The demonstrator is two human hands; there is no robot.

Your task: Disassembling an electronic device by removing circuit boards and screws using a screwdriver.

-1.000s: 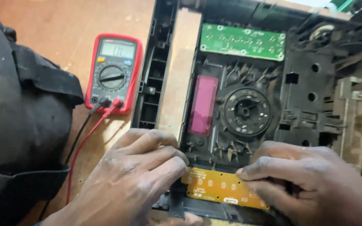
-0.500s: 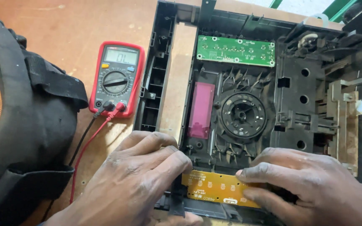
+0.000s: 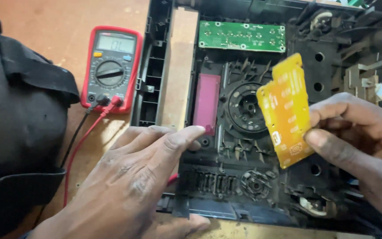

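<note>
**Yellow circuit board held above an opened black chassis**

At the far left a black bag [image 3: 18,132] lies slumped on the brown desk [image 3: 67,26], filling that whole side. Just right of it sits a red multimeter [image 3: 111,66], face up, with a black lead and a red lead [image 3: 78,150] plugged into its near edge and trailing toward the near side of the desk, the red one running under the left hand.

The left hand [image 3: 133,186] lies palm down at the near left corner of the black plastic chassis [image 3: 155,88]. Its fingers [image 3: 177,137] are stretched out and loose, holding nothing, with the fingertip reaching the near end of a pink rectangular window [image 3: 207,102] set in the chassis. A pale strip of wood [image 3: 180,71] runs along the chassis from far to near, just left of that window.

Farther back in the chassis a green circuit board [image 3: 242,36] lies flat. Below it is a round black mechanism [image 3: 244,106] with radial ribs.

Right of centre, the yellow circuit board [image 3: 286,110] is lifted clear of the chassis and tilted, standing nearly on edge. The right hand [image 3: 363,141] comes in from the right, thumb and fingers pinched on the board's near right edge.
</note>
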